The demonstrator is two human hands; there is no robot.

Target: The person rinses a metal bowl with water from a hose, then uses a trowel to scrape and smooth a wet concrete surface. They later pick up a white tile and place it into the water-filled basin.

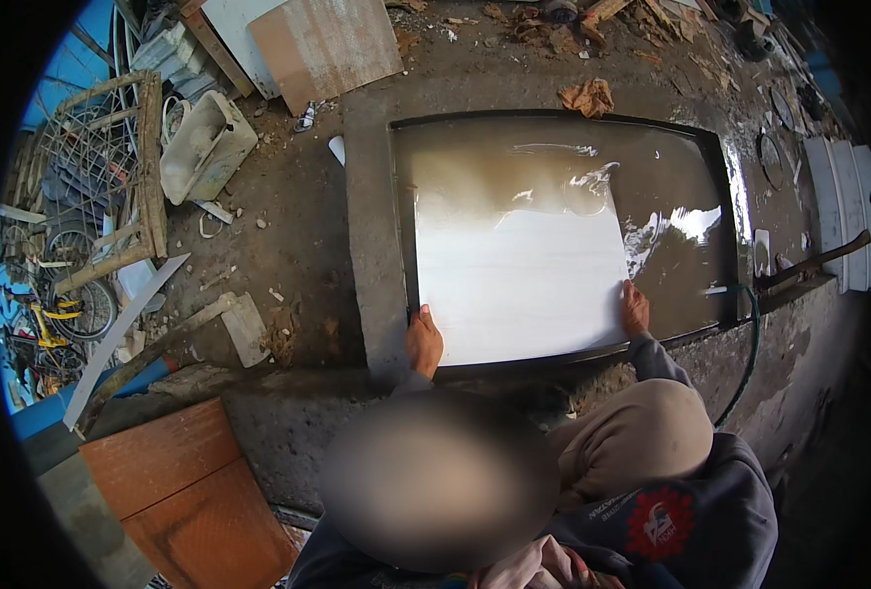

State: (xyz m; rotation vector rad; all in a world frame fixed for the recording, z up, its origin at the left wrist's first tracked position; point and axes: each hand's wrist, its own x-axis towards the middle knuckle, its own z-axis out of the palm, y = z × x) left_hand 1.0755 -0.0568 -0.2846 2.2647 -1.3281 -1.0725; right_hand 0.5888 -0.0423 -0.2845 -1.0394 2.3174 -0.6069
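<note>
A large white flat sheet [519, 285] lies in a rectangular concrete basin [373, 245] of murky brown water [676, 270]. Its far end is under the water, and the near part shows bright white. My left hand [424, 341] grips the sheet at its near left corner, fingers closed round the edge. On the right edge, a little farther up, my right hand [634, 310] is closed on the same sheet, its thumb side uppermost. What the sheet is made of cannot be told.
A green hose [753, 344] hangs over the basin's right rim, near a wooden-handled tool [818, 260]. White panels [843, 211] stand far right. At left are a dirty plastic tub [210, 147], a rattan frame [151, 157] and a bicycle [82, 285]. A brown board [195, 491] lies near left.
</note>
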